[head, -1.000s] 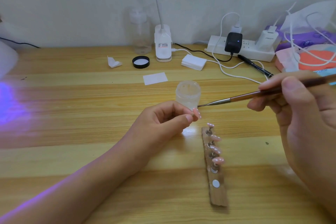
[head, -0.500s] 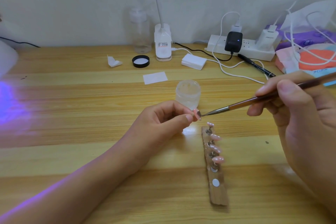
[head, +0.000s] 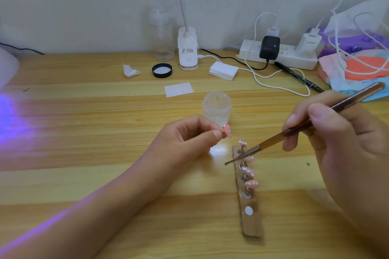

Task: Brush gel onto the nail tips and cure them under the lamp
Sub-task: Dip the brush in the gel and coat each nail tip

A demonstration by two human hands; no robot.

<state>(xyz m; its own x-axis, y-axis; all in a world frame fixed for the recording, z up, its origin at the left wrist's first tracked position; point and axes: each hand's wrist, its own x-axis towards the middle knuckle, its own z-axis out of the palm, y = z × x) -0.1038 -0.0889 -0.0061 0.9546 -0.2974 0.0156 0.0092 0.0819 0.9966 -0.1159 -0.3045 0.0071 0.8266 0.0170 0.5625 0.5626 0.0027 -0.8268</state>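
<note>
The wooden table (head: 84, 132) lies under both hands. At its left edge, well away from the fingers, there is violet light beside a white housing (head: 6, 65) that I take for the curing lamp.

The left hand (head: 185, 143) is curled, with thumb and forefinger pinching the base of one pink nail tip (head: 227, 130), which sticks out just past the fingertips. The right hand (head: 336, 132) grips the brush (head: 271, 143) like a pen, fingers closed round the dark handle. The bristles sit below the left fingertips and apart from the held tip, over the top end of a wooden strip (head: 250, 223). That strip runs down from just below the left fingertips. Four more nail tips (head: 249, 171) are mounted along it and the lowest mounts are bare.

An open, clear gel jar (head: 216, 107) stands just beyond the left fingertips, and its likely lid (head: 162, 70), black, lies farther back.

The nail tip looks very light, thin and stiff, with a glossy face that would be slippery once wet. It is probably best held as it is now, by the base or underside, so the fingers stay off the painted face. The brush is light and wants only a soft stroke. The strip should shift easily if knocked.

A white clip base (head: 188, 48) at the back carries a printed label, and a white charger (head: 308, 43) has grey lettering. Both are too blurred to read.
</note>
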